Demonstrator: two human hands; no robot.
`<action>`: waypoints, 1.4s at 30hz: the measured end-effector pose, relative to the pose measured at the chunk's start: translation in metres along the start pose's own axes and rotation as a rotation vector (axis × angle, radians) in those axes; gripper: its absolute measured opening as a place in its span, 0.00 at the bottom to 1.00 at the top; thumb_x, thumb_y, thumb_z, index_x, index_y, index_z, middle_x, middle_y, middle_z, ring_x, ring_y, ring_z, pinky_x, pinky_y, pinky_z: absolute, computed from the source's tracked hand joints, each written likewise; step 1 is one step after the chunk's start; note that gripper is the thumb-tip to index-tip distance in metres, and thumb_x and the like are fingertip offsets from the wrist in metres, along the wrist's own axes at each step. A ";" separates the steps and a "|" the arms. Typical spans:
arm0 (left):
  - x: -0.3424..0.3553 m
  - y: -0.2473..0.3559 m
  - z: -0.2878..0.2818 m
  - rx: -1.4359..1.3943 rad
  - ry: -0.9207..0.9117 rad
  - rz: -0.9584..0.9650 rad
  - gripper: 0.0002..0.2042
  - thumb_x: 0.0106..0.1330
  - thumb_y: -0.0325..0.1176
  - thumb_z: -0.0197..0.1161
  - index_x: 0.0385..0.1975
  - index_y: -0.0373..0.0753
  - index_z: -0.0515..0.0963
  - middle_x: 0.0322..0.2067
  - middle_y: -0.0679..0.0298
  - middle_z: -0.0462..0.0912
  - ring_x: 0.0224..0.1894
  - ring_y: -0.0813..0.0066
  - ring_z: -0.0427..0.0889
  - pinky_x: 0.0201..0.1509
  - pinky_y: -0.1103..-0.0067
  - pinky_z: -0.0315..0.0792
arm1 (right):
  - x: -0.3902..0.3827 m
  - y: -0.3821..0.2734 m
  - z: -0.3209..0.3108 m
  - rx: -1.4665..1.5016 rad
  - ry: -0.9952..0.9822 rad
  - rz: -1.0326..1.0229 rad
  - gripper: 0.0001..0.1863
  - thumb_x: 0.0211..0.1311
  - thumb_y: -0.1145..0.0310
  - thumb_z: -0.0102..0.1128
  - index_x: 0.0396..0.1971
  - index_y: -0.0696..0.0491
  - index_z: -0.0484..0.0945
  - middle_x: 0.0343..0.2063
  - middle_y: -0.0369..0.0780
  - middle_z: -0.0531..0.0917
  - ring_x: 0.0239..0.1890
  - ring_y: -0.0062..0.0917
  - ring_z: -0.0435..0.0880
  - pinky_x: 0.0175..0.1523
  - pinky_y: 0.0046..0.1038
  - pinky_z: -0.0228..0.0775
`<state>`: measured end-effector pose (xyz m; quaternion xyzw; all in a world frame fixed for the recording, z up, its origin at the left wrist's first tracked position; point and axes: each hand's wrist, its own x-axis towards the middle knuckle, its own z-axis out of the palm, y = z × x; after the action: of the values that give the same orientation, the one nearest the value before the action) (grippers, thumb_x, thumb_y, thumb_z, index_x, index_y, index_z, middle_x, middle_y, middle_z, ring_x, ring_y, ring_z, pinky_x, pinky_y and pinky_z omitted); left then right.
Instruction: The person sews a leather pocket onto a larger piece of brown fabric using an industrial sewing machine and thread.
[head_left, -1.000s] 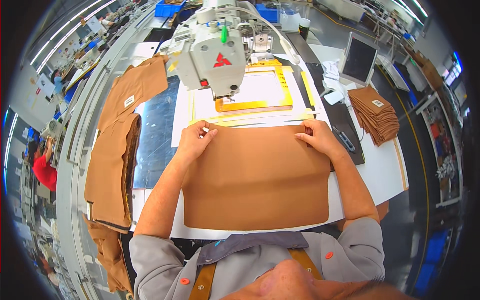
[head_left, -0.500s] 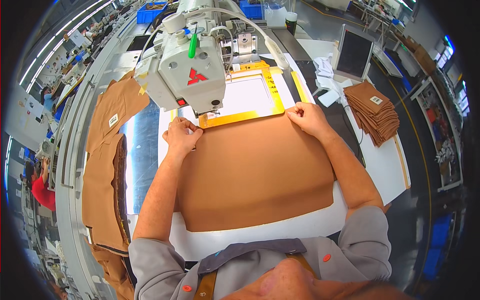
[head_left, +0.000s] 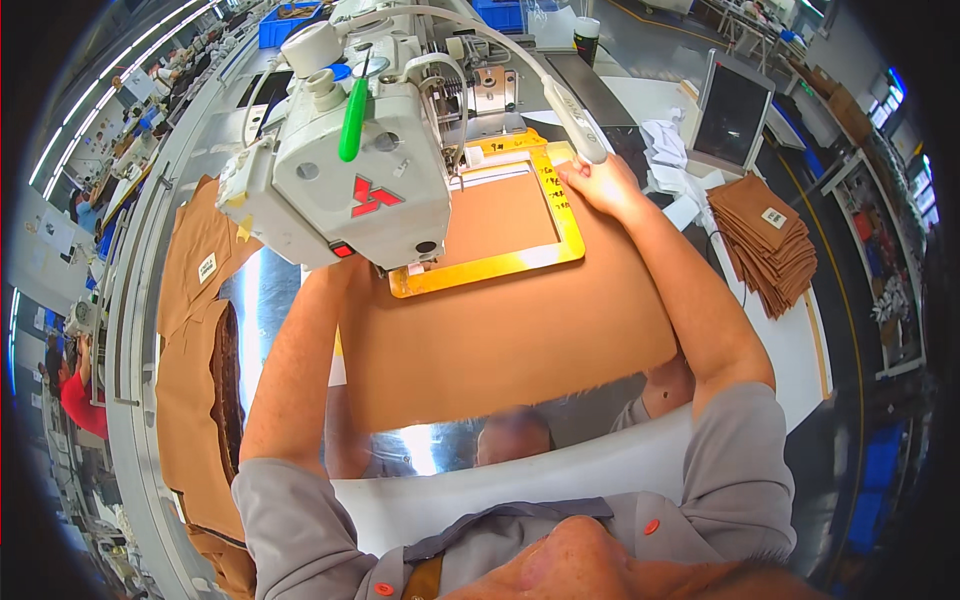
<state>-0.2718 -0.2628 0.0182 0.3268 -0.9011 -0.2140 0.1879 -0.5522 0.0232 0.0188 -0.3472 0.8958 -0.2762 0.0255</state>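
A brown fabric panel (head_left: 500, 350) lies flat, its far part under a yellow rectangular clamp frame (head_left: 500, 273) so that brown cloth fills most of the frame's window. My right hand (head_left: 605, 188) is closed on the panel's far right edge, just beside the frame. My left hand (head_left: 343, 278) reaches behind the white sewing machine head (head_left: 350, 170); only its wrist end shows and the fingers are hidden. A green-handled tool (head_left: 354, 120) stands on the machine head.
Brown cloth pieces (head_left: 190, 400) lie in a pile on the left, and a labelled brown stack (head_left: 765, 245) sits on the right. A dark screen (head_left: 733, 105) stands behind that stack. A shiny metal plate (head_left: 455, 448) shows between the panel and me.
Both hands have moved away from me, carrying the panel farther under the yellow frame. Cloth now fills most of the window, the metal plate is uncovered in front, and my left fingers have gone from sight.
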 end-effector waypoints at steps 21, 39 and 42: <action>-0.053 -0.016 -0.047 -0.068 -0.052 0.288 0.14 0.60 0.33 0.69 0.46 0.39 0.84 0.44 0.56 0.88 0.56 0.63 0.82 0.65 0.60 0.65 | -0.078 0.019 -0.053 -0.069 0.109 -0.396 0.20 0.66 0.59 0.65 0.53 0.56 0.81 0.48 0.46 0.85 0.48 0.40 0.85 0.54 0.40 0.75; -0.174 0.002 -0.042 0.219 -0.068 0.418 0.33 0.66 0.51 0.66 0.65 0.35 0.73 0.67 0.46 0.74 0.70 0.53 0.72 0.76 0.56 0.55 | -0.185 0.008 -0.041 -0.398 0.024 -0.386 0.30 0.69 0.58 0.59 0.65 0.61 0.72 0.66 0.52 0.74 0.71 0.47 0.69 0.74 0.47 0.57; -0.173 0.006 -0.043 0.371 -0.020 0.389 0.33 0.68 0.55 0.65 0.64 0.35 0.75 0.66 0.46 0.75 0.70 0.54 0.73 0.75 0.56 0.56 | -0.184 0.010 -0.042 -0.378 0.038 -0.377 0.29 0.69 0.58 0.59 0.65 0.61 0.73 0.66 0.52 0.75 0.71 0.46 0.70 0.74 0.46 0.58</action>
<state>-0.1304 -0.1542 0.0224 0.1741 -0.9727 -0.0081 0.1534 -0.4283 0.1666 0.0226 -0.5014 0.8513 -0.1101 -0.1086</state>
